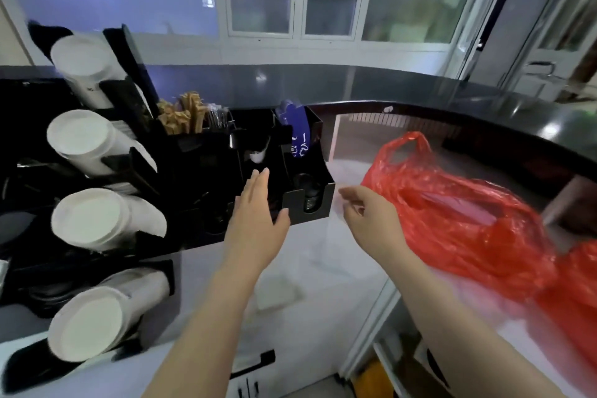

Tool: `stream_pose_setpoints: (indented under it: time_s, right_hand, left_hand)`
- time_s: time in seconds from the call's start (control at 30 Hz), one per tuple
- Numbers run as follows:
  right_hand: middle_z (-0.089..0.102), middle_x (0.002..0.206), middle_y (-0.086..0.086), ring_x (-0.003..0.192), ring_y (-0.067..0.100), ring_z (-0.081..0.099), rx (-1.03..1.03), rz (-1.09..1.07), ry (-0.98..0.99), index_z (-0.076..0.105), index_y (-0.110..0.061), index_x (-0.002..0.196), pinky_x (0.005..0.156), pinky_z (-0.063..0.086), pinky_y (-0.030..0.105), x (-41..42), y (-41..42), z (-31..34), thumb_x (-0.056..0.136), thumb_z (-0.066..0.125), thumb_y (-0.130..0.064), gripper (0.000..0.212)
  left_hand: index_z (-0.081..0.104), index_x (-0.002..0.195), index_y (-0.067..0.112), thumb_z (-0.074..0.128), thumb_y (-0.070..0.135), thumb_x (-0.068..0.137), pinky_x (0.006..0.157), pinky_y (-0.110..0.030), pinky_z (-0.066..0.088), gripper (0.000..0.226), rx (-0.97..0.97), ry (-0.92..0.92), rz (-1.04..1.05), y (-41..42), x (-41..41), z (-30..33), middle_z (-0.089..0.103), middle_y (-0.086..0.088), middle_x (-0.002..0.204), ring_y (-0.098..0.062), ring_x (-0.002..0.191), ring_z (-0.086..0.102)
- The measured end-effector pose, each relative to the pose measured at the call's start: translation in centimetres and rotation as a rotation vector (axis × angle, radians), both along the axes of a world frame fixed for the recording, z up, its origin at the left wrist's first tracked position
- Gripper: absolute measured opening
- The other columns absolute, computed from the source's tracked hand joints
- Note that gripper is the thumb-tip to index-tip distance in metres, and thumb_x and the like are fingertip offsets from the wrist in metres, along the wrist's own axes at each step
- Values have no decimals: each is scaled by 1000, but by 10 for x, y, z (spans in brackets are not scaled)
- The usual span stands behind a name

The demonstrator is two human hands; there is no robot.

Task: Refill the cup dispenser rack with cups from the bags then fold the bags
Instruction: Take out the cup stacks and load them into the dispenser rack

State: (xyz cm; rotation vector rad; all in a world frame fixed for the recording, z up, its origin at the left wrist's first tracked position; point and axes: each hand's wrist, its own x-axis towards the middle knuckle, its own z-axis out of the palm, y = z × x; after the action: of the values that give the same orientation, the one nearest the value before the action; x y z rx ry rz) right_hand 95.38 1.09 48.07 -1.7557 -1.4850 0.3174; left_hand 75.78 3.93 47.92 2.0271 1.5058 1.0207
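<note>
Rack (129,152), left of both hands: four slanted slots, each showing a white cup stack (87,220); refilling looks mostly done, folding not yet begun. Red bag (458,223), translucent and crumpled, lies just right of the right hand (371,216), whose fingers are loosely curled, holding nothing. Left hand (258,207) flat, fingers straight, beside a black organiser (310,200). Second red bag (578,294) at far right.

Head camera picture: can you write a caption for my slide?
Both hands, left and right, hover open between the cup rack and a red bag on the counter.
</note>
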Motion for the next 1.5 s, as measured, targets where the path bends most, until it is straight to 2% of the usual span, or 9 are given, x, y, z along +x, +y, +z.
stream_pose_setpoints:
  time_s: [0.23, 0.37, 0.57, 0.73, 0.87, 1.1, 1.33, 1.4, 1.5]
  right_hand:
    - [60, 130, 0, 119, 20, 55, -148, 167, -214, 55, -17, 132, 97, 39, 26, 27, 82, -25, 90, 52, -10, 43]
    - [55, 135, 2, 123, 24, 49, -155, 253, -378, 51, -20, 136, 98, 41, 34, 37, 112, -35, 87, 51, -11, 50]
    - [16, 160, -4, 148, 19, 7, -356, 438, -767, 21, -29, 152, 113, -3, 61, 36, 165, -44, 85, 51, -16, 74]
    - [15, 160, -4, 147, 19, 15, -425, 550, -874, 21, -35, 151, 105, -12, 70, 41, 181, -59, 86, 51, -20, 73]
    - [13, 161, -3, 147, 20, 14, -463, 580, -832, 19, -32, 152, 105, -12, 70, 42, 190, -59, 86, 54, -25, 75]
    - [35, 152, -2, 140, 22, 30, -397, 564, -762, 36, -26, 145, 106, -13, 68, 41, 195, -49, 82, 50, -21, 65]
    - [54, 136, -2, 129, 24, 44, 6, 657, -623, 55, -21, 132, 114, 18, 50, 12, 193, -42, 75, 51, -9, 58]
    - [48, 143, 0, 137, 26, 34, -4, 740, -703, 49, -21, 138, 115, 13, 52, -3, 189, -46, 78, 52, -13, 61]
    - [27, 156, 2, 148, 26, 5, -18, 725, -925, 29, -22, 149, 108, -17, 62, -19, 186, -53, 86, 52, -21, 68]
  left_hand:
    - [15, 151, 26, 58, 31, 91, 115, -41, 23, 74, -47, -36, 244, 71, -8, -42, 8, 3, 160, -15, 147, 8]
    - [12, 152, 22, 69, 46, 81, 117, -45, 17, 95, -154, 132, 314, 98, -29, -50, 5, -2, 161, -25, 147, 6]
    - [10, 152, 23, 69, 64, 70, 116, -49, -2, 109, -294, 587, 264, 123, -56, -61, 6, -4, 160, -21, 147, -2]
    - [14, 150, 33, 64, 67, 70, 109, -60, -13, 101, -330, 755, 272, 121, -49, -72, 11, 3, 160, -17, 147, 4]
    - [31, 145, 36, 66, 61, 71, 106, -59, -20, 86, -302, 733, 296, 121, -49, -77, 26, 8, 156, -11, 141, 26]
    - [37, 141, 42, 64, 59, 72, 106, -58, -21, 75, -396, 702, 263, 131, -56, -78, 25, 13, 155, -11, 140, 27]
    - [34, 143, 39, 66, 61, 70, 105, -57, -22, 83, -335, 672, 255, 128, -56, -82, 25, 13, 155, -10, 140, 26]
    - [33, 143, 39, 66, 61, 69, 105, -58, -21, 84, -336, 672, 251, 128, -56, -81, 25, 12, 156, -10, 141, 25]
    - [32, 144, 38, 67, 60, 69, 105, -57, -22, 85, -330, 662, 249, 127, -55, -81, 24, 11, 156, -10, 142, 23]
